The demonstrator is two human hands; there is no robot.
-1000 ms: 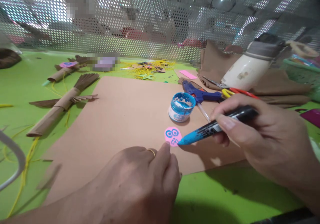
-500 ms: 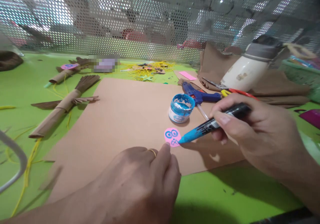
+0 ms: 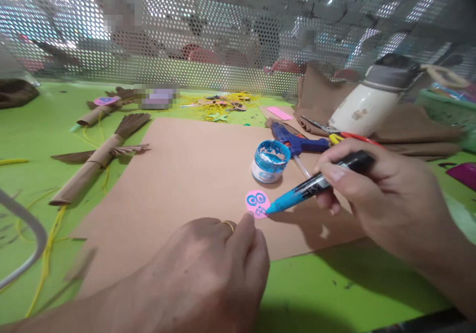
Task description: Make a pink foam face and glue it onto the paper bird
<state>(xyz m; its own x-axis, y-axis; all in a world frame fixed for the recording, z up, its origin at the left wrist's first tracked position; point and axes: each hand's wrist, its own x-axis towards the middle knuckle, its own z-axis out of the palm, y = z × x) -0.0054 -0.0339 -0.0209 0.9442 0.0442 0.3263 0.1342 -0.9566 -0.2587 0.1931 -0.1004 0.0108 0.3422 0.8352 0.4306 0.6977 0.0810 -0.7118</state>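
My right hand [image 3: 366, 194] pinches a blue marker [image 3: 312, 189] with a black and blue barrel. Its blue tip meets the right edge of a small rounded pink paper cutout [image 3: 256, 205]. Two blue ringed eyes and small blue lines are drawn on the cutout. With its fingers curled together, my left hand [image 3: 223, 263] holds the cutout's lower edge down by the index fingertip. Beneath both lies a large sheet of brown paper [image 3: 186, 169]. Just behind the cutout stands an uncapped jar of blue paint [image 3: 270, 162].
A blue glue gun [image 3: 297, 142] and red-yellow scissors [image 3: 349, 136] lie behind my right hand, near a white bottle [image 3: 366, 99]. Rolled brown paper figures [image 3: 87, 174] lie left on the green table [image 3: 22, 134]. A perforated metal screen [image 3: 156, 40] spans the back.
The view has shifted slightly, moving things a little to the right. The marker tip stays at the cutout's right edge, and my left fingertip stays on its lower edge.
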